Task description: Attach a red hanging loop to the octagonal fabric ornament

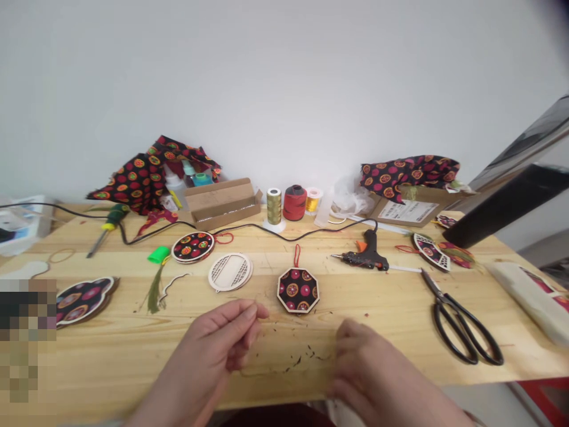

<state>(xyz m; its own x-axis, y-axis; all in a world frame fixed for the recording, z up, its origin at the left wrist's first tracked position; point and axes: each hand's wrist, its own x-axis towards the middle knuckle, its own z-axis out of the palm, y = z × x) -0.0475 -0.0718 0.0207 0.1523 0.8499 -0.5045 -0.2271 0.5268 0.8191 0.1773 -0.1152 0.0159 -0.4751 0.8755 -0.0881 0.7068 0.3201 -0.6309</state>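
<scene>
My left hand (229,338) is over the front of the table, thumb pressed against curled fingers; whatever is between them, if anything, is too small to make out. Opposite it, my right hand (367,367) is curled and smeared by motion, its fingertips hidden. Beyond the gap between the hands lies an octagonal wood-framed ornament (298,290) covered in dark patterned fabric, a red cord loop (297,255) at its top. Dark scraps (299,360) are scattered on the wood between my hands. A pale round wooden cutout (230,272) rests behind my left hand.
Black-handled scissors (462,323) lie right of my right hand. Behind them is a black glue gun (367,254) with its cord crossing the table. Thread spools (294,203), an open cardboard box (223,204) and a screwdriver (108,228) are further back. A fabric-covered round ornament (192,247) sits left.
</scene>
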